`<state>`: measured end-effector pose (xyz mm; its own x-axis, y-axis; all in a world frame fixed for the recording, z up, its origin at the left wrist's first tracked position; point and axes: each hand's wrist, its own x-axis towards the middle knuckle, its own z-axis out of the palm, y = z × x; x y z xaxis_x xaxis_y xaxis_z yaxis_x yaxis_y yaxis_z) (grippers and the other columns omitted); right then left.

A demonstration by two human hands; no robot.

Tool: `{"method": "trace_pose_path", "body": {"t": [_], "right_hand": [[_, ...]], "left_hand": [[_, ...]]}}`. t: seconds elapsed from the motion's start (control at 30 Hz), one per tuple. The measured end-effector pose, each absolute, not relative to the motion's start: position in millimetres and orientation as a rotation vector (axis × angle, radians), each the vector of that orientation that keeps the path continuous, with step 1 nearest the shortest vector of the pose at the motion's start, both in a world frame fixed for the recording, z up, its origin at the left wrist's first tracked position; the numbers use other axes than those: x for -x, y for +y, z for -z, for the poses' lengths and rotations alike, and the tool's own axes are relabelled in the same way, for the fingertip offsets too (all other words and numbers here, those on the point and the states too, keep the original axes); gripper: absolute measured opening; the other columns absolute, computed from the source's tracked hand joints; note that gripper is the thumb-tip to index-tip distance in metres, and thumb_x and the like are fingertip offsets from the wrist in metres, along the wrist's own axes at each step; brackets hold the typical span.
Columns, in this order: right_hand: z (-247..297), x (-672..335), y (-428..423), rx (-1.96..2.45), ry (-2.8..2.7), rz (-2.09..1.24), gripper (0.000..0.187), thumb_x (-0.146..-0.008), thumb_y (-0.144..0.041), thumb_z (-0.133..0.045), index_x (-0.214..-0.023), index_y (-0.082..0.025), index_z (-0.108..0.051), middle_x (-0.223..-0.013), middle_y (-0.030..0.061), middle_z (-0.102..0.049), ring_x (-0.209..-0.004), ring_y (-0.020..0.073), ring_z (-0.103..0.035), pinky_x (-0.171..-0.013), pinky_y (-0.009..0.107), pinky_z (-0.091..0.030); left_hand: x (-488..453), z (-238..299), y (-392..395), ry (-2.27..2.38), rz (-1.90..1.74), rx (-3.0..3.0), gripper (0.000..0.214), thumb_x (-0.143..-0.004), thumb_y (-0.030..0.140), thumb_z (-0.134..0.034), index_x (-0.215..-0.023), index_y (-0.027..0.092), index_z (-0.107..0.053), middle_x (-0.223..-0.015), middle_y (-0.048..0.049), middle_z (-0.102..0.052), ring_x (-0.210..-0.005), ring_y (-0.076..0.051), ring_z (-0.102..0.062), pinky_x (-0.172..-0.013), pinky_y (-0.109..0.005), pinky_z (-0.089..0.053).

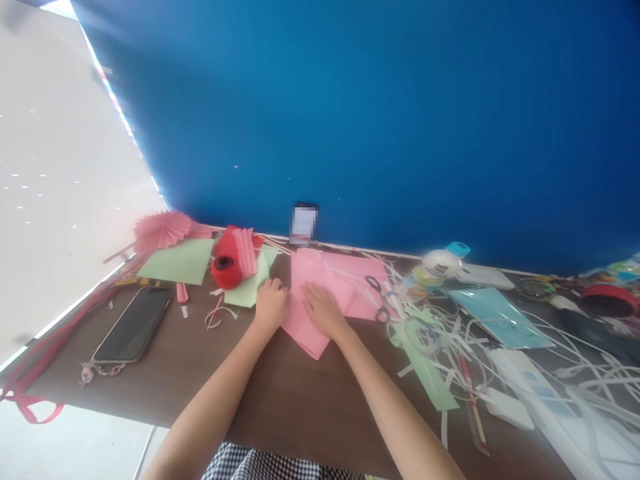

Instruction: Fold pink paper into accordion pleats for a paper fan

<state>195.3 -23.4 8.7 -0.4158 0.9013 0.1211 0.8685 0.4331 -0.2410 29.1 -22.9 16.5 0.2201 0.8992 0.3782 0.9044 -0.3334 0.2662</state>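
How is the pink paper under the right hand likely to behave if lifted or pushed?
The pink paper is probably light and fairly floppy, judging by its thin edges. With the right hand resting on it, a sideways push might buckle it rather than slide it.

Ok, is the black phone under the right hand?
No, the right hand lies on pink paper, while the black phone lies off to the left.

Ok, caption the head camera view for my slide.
Right hand flat on pink paper, left hand at its edge, black phone lying to the left.
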Motion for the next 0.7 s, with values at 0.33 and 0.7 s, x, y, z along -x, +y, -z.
{"method": "trace_pose_path", "body": {"t": [0.33,0.7], "right_hand": [[-7.4,-195.5,-23.6,1.565,-2.491,-0.182,0.05,-0.092,-0.036,-0.014,-0.133,-0.014,-0.033,-0.139,0.0084,-0.033,-0.13,0.0203,-0.024,-0.106,0.04,-0.017],[-7.3,-214.7,-64.9,1.421,-2.686,-0.303,0.064,-0.088,-0.051,-0.021,-0.14,-0.015,-0.009,-0.146,0.0081,-0.013,-0.133,0.0218,-0.01,-0.108,0.044,-0.012]], "left_hand": [[-39.4,16.0,-17.0,-1.434,0.821,2.77,0.036,-0.084,0.012,-0.034,-0.116,0.01,-0.051,-0.119,-0.0104,-0.056,-0.112,-0.019,-0.05,-0.099,-0.034,-0.037],[-42.6,15.5,-20.3,-1.49,0.875,2.733,0.036,-0.081,0.011,-0.036,-0.113,0.014,-0.051,-0.119,-0.0094,-0.055,-0.114,-0.02,-0.048,-0.099,-0.036,-0.037]]}}
